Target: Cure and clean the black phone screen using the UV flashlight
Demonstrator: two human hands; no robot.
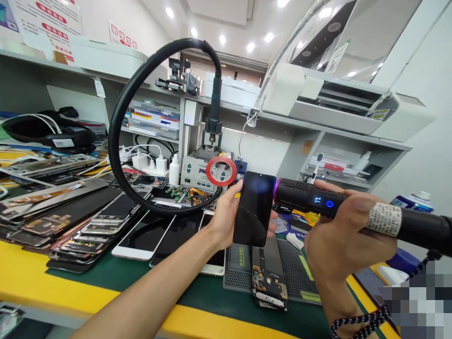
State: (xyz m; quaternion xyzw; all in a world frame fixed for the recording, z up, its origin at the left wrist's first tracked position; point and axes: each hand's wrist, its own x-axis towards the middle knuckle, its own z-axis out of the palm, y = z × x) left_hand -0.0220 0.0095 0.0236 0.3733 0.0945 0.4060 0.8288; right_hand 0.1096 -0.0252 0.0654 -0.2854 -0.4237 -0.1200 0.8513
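Note:
My left hand (224,214) is closed around a black smartphone (254,212), thumb at its left edge and fingertips showing past its right edge. The phone is held upright with its dark screen towards me and a faint bluish glow near the top. From the right, my right hand (348,235) grips a black flashlight (296,195) with a lit blue display and a purple glow at its head. That head is close against the phone's upper right edge; I cannot tell whether they touch. A patterned cord (360,322) loops near my right wrist.
Below the phone, a stack of phone screens (270,273) lies on a grey mat (298,263). More screen parts (102,221) pile up at left. A thick black hose (115,127) arches from a grey machine (196,169) behind, beside a red tape roll (209,172).

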